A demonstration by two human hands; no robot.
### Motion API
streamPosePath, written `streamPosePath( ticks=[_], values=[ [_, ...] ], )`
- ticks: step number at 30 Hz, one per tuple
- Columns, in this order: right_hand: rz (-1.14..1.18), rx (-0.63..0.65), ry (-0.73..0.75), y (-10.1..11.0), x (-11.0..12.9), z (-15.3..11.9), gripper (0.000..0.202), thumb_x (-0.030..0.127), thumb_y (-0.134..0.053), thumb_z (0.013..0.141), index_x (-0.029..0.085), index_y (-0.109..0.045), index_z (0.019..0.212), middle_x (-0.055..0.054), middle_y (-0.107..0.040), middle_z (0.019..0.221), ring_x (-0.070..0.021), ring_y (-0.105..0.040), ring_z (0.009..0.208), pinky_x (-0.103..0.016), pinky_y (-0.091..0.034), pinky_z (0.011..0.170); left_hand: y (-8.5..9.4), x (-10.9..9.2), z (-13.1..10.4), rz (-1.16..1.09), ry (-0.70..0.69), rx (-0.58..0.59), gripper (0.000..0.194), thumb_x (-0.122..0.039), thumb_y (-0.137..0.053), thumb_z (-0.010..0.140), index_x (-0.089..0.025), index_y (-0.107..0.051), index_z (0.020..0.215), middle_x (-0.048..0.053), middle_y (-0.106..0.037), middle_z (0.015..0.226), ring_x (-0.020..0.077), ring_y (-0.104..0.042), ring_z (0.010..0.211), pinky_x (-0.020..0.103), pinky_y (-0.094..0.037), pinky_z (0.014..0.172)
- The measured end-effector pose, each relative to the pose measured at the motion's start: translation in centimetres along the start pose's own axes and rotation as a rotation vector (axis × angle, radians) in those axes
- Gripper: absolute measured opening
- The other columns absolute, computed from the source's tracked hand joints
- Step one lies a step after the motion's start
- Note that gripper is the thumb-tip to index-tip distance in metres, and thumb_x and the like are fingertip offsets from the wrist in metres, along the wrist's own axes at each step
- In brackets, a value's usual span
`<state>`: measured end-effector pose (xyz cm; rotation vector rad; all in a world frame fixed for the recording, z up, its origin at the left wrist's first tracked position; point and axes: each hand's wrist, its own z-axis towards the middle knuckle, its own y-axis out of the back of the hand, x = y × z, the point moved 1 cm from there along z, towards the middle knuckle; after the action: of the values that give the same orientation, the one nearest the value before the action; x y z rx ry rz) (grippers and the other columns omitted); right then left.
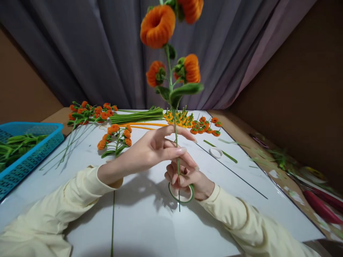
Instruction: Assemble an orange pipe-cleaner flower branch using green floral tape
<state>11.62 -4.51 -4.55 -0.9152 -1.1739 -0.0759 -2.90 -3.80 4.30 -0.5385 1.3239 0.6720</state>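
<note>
Upright before me stands an artificial flower stem (170, 71) with fuzzy orange pumpkin-like blooms and green leaves; its top runs out of view. My left hand (163, 146) pinches the stem below the leaves between thumb and fingers, its index finger stretched out past it. Lower down, my right hand (187, 178) is closed around the stem near its bottom end. A roll of green floral tape (192, 194) hangs at the right hand's fingers, around the stem's lower end. Beyond my left wrist lies a shorter orange-bloom spray (117, 141) on the white table.
A blue basket (32, 157) of green leaves stands at left. Finished-looking orange sprays (91, 114), green stems (139, 115), yellow-orange pieces (179, 117) and small orange blooms (206, 125) lie at the back. At right are a white ring (215, 153), a thin wire (233, 172) and red-handled tools (321, 207).
</note>
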Motion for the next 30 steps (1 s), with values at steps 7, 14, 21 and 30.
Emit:
streamPosePath(
  ticks=[7,14,21,30],
  values=[
    [0.063,-0.112,0.033,-0.4,-0.3,0.2,0.038,0.023,-0.087,0.054,0.019,-0.056,0.076,0.007,-0.048,0.06,-0.0061,-0.041,0.053,-0.015,-0.036,0.045,-0.8,-0.3,0.0,0.063,0.087,-0.119,0.017,-0.021,-0.061,0.085,-0.019,-0.054,0.1,0.001,-0.072,0.069,0.0176,-0.07,0.06,0.023,-0.056,0.052],
    [0.087,0.022,-0.112,0.4,-1.4,0.3,0.035,0.044,-0.079,0.065,0.017,-0.058,0.072,0.003,-0.052,0.045,-0.0076,-0.04,0.041,-0.017,-0.019,0.032,0.0,-1.1,-0.2,-0.025,-0.006,-0.038,0.014,-0.015,-0.056,0.089,-0.02,-0.051,0.1,0.004,-0.074,0.082,0.0196,-0.072,0.076,0.029,-0.059,0.068],
    [0.134,0.041,-0.17,0.6,-1.9,0.2,0.043,0.048,-0.082,0.059,0.015,-0.067,0.082,-0.001,-0.062,0.048,-0.0121,-0.054,0.053,-0.016,-0.024,0.035,0.3,-1.2,-0.4,-0.005,-0.016,0.021,0.015,-0.015,-0.056,0.089,-0.019,-0.051,0.102,0.006,-0.075,0.086,0.0234,-0.072,0.081,0.03,-0.059,0.067],
    [-0.206,-0.052,-0.122,0.8,0.4,-0.2,0.047,0.054,-0.07,0.073,0.011,-0.072,0.093,-0.01,-0.074,0.085,-0.0053,-0.045,0.039,-0.02,-0.027,0.036,1.3,-1.3,-0.1,0.141,-0.015,-0.149,0.021,-0.024,-0.066,0.083,-0.018,-0.053,0.099,0.002,-0.073,0.069,0.0199,-0.072,0.066,0.025,-0.056,0.059]
  ],
)
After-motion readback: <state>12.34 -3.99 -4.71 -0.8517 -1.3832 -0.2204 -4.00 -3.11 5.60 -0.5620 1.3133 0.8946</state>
